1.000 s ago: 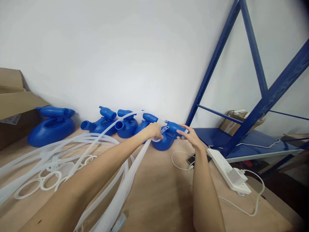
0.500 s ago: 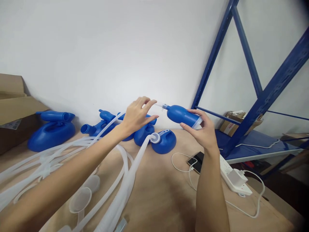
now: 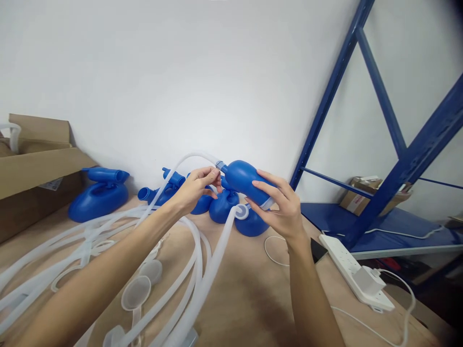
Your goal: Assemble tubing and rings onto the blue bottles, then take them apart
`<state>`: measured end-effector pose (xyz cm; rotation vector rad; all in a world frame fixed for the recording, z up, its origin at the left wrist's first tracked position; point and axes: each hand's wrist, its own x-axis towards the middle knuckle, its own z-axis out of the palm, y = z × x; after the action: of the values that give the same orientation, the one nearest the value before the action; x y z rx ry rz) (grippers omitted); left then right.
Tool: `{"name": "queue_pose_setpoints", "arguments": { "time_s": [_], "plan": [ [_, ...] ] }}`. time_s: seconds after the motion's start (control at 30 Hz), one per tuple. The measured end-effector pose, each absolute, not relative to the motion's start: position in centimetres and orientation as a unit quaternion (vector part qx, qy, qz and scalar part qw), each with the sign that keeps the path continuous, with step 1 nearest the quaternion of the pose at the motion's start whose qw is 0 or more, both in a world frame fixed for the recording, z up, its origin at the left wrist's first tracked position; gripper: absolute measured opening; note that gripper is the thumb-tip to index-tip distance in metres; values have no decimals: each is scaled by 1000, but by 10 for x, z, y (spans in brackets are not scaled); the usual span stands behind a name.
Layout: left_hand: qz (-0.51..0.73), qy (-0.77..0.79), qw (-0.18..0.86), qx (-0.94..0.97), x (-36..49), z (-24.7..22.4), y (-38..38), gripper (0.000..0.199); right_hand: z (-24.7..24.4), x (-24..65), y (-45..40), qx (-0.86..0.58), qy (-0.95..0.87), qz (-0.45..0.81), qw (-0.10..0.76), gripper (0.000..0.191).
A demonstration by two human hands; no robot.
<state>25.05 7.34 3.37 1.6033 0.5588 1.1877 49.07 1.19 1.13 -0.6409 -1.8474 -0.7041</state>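
My right hand [image 3: 277, 200] is wrapped round a blue plastic bottle-shaped urinal piece [image 3: 246, 180] with a translucent rim at its right end, held tilted above the table. A white translucent hose [image 3: 197, 155] arches to its narrow blue spout, where a small clear band [image 3: 219, 165] circles the joint. Just under that band, my left hand [image 3: 204, 185] has thumb and forefinger pinched together; what lies between them is too small to make out. Behind my hands stand several blue urinals [image 3: 221, 208]. One at the right carries a white ring-shaped cap [image 3: 241, 211] with a hose.
Coiled white hoses [image 3: 108, 217] spread over the left of the wooden table, beside translucent round caps [image 3: 135, 293]. An open cardboard box [image 3: 43, 168] stands far left, near another blue urinal [image 3: 97, 200]. At right are a power strip [image 3: 356, 274], a phone [image 3: 317, 249] and a blue metal shelf [image 3: 383, 226].
My left fingers have closed into a pinch below the spout joint, releasing the hose, which now arches freely. The blue piece has come left and lower; my view has turned slightly left.
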Motion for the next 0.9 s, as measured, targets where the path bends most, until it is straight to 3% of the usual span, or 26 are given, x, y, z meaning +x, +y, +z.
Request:
{"name": "queue_pose_setpoints", "arguments": {
  "time_s": [0.17, 0.33, 0.4, 0.5, 0.6, 0.73, 0.9],
  "plan": [
    [497, 233, 560, 621, 248, 27, 78, 40, 13, 497, 10, -259, -775, -279, 504, 52],
    [390, 255, 593, 657, 238, 32, 77, 39, 15, 503, 9, -254, -789, -258, 497, 49],
    [385, 319, 482, 720, 235, 34, 74, 47, 16, 505, 9, -259, -788, -251, 499, 48],
    [470, 390, 130, 781, 232, 34, 66, 49, 18, 506, 6, -266, -782, -242, 510, 46],
    [497, 285, -118, 811, 231, 35, 63, 52, 21, 506, 1, -265, -783, -233, 512, 44],
    [384, 157, -169, 894, 232, 39, 71, 51, 23, 505, -8, -256, -800, -207, 502, 43],
    [311, 195, -199, 909, 234, 38, 80, 56, 19, 507, -6, -236, -804, -191, 511, 50]
  ]
}}
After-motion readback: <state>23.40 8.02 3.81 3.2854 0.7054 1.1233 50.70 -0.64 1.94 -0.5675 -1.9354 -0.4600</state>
